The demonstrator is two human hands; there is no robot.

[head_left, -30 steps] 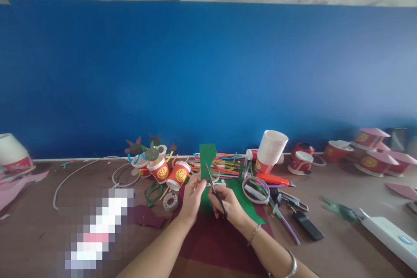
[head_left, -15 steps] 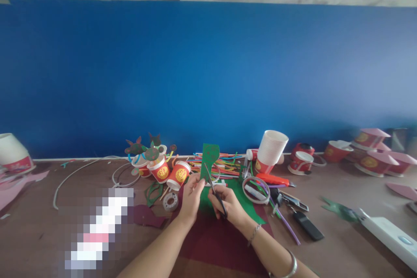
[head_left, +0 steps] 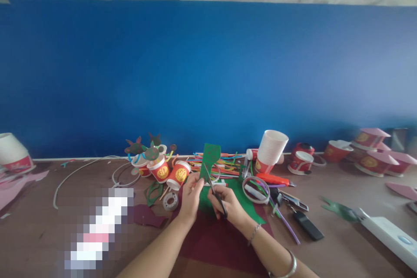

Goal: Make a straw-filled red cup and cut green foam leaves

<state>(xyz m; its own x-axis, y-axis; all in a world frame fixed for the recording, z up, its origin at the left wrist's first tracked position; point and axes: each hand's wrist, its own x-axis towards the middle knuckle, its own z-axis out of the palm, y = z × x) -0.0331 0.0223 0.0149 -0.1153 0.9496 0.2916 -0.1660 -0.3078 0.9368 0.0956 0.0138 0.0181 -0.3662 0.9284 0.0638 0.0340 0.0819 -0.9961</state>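
A piece of green paper (head_left: 211, 155), with markings drawn on it, stands upright in my left hand (head_left: 192, 195), pinched between thumb and fingers. My right hand (head_left: 226, 202) has its fingers in the dark handles of a pair of scissors (head_left: 215, 193). Their blades point up and to the left, against the right side of the green paper, close to my left thumb. Under both hands lie a larger green sheet (head_left: 252, 210) and a dark red sheet (head_left: 221, 247).
Decorated red paper cups (head_left: 159, 169) and a roll of tape (head_left: 170, 201) lie to the left. Behind my hands are colourful sticks (head_left: 228, 167). To the right stand stacked white cups (head_left: 272, 150), near an orange utility knife (head_left: 275, 179) and black keys (head_left: 308, 225).
The top of the green paper has tilted slightly to the right. Both hands and the scissors have stayed almost in place.
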